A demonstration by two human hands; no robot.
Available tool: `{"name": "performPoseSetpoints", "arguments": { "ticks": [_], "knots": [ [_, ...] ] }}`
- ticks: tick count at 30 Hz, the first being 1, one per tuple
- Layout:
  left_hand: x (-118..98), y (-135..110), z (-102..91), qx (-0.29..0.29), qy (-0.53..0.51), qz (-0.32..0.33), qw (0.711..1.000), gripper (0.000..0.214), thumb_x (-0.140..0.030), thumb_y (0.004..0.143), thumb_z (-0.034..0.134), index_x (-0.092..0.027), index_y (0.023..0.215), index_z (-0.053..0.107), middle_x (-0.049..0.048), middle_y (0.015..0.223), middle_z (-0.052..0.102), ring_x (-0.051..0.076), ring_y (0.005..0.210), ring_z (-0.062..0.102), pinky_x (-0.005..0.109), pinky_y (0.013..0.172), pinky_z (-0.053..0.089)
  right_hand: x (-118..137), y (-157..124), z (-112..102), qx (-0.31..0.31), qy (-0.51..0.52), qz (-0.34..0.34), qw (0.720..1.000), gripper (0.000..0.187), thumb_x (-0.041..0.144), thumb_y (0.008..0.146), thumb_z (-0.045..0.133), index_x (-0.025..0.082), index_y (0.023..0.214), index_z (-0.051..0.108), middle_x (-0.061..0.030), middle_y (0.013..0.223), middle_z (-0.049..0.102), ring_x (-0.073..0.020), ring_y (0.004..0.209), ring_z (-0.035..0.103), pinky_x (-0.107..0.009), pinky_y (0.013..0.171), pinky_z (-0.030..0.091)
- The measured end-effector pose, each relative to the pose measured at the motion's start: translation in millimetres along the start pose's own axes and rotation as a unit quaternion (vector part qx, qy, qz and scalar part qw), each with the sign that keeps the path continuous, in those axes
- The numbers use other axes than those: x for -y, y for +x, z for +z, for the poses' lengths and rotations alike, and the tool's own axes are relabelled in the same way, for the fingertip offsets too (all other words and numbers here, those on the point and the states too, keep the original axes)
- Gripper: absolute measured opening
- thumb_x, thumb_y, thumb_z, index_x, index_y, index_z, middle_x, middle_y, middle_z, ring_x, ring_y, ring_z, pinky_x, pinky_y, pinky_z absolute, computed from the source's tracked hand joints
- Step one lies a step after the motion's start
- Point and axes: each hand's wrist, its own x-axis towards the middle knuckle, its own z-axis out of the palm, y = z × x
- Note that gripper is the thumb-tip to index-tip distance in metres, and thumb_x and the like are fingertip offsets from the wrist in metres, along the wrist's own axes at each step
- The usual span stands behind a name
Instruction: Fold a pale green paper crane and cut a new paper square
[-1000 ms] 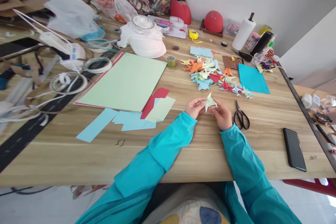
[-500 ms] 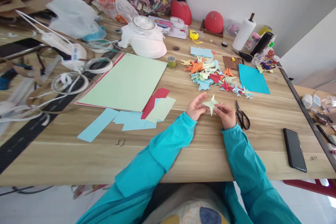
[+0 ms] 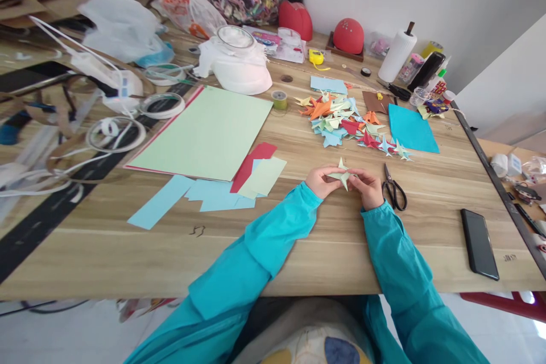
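A small pale green folded paper figure with pointed tips is pinched between both my hands just above the wooden table. My left hand grips its left side, fingers closed. My right hand grips its right side, fingers closed. Black scissors lie just right of my right hand. A heap of folded paper figures in orange, red, blue and green lies beyond my hands.
A large pale green sheet and cut blue, red and green paper pieces lie to the left. A teal sheet, a black phone, tape rolls, plastic bags and a paper towel roll are around.
The paper figure has been turned in my hands from standing upright to lying flatter, and my left fingers, spread half a second ago, have closed on it again.
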Motion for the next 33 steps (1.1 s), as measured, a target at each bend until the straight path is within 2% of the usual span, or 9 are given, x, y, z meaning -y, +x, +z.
{"name": "performPoseSetpoints", "arguments": {
  "ticks": [3,6,12,18,23,29,33],
  "knots": [
    [0.0,0.8,-0.8,-0.022,0.008,0.006,1.000,0.027,-0.020,0.051,0.076,-0.015,0.077,0.071,0.0086,0.096,0.064,0.019,0.087,0.060,0.032,0.081,0.048,-0.5,0.0,-1.8,-0.007,0.031,0.010,0.999,0.024,0.028,0.067,0.068,0.021,0.091,0.067,-0.0002,0.066,0.066,-0.0124,0.055,0.057,-0.024,0.047,0.043],
    [-0.1,1.4,-1.6,-0.041,0.014,0.008,0.999,0.026,-0.019,0.051,0.076,-0.014,0.076,0.071,0.0087,0.095,0.064,0.020,0.089,0.060,0.032,0.081,0.048,-0.9,0.3,-3.0,-0.003,0.036,-0.003,0.999,0.022,0.025,0.066,0.068,0.022,0.088,0.067,-0.0017,0.075,0.068,-0.0131,0.059,0.059,-0.024,0.049,0.045],
    [3.4,1.3,-2.3,-0.034,0.033,0.017,0.999,0.025,-0.021,0.053,0.075,-0.015,0.077,0.071,0.0080,0.095,0.063,0.019,0.088,0.061,0.030,0.077,0.050,-2.5,1.2,-2.0,0.001,-0.001,-0.024,1.000,0.022,0.023,0.061,0.073,0.021,0.082,0.068,-0.0004,0.071,0.066,-0.0133,0.064,0.059,-0.024,0.051,0.044],
    [6.2,0.2,-2.9,-0.029,0.065,0.028,0.997,0.021,-0.023,0.057,0.074,-0.015,0.076,0.070,0.0085,0.094,0.064,0.019,0.086,0.062,0.028,0.073,0.052,-5.4,3.9,-1.6,0.005,-0.017,-0.042,0.999,0.023,0.026,0.059,0.076,0.022,0.080,0.067,0.0005,0.072,0.065,-0.0136,0.067,0.059,-0.028,0.063,0.048],
    [5.2,-1.0,-2.3,-0.033,0.090,0.042,0.995,0.019,-0.023,0.058,0.073,-0.015,0.075,0.071,0.0090,0.094,0.064,0.018,0.084,0.062,0.028,0.070,0.053,-7.4,4.9,-2.1,0.002,-0.028,-0.040,0.999,0.024,0.028,0.058,0.076,0.022,0.079,0.064,0.0006,0.073,0.064,-0.0141,0.070,0.059,-0.029,0.065,0.049],
    [4.0,-0.9,-3.2,-0.025,0.112,0.057,0.992,0.019,-0.024,0.058,0.073,-0.014,0.074,0.071,0.0091,0.093,0.064,0.018,0.081,0.063,0.027,0.069,0.053,-7.9,4.3,-2.3,0.000,-0.066,-0.035,0.997,0.026,0.032,0.059,0.074,0.021,0.078,0.061,-0.0007,0.075,0.063,-0.0153,0.070,0.059,-0.029,0.063,0.049],
    [0.5,-0.9,-6.2,-0.012,0.164,0.086,0.983,0.019,-0.025,0.057,0.074,-0.015,0.073,0.070,0.0086,0.091,0.065,0.018,0.080,0.063,0.028,0.071,0.053,-8.1,4.0,-2.4,-0.006,-0.110,-0.028,0.993,0.028,0.036,0.058,0.073,0.020,0.077,0.061,-0.0011,0.069,0.063,-0.0159,0.065,0.058,-0.030,0.060,0.049]
  ]
}}
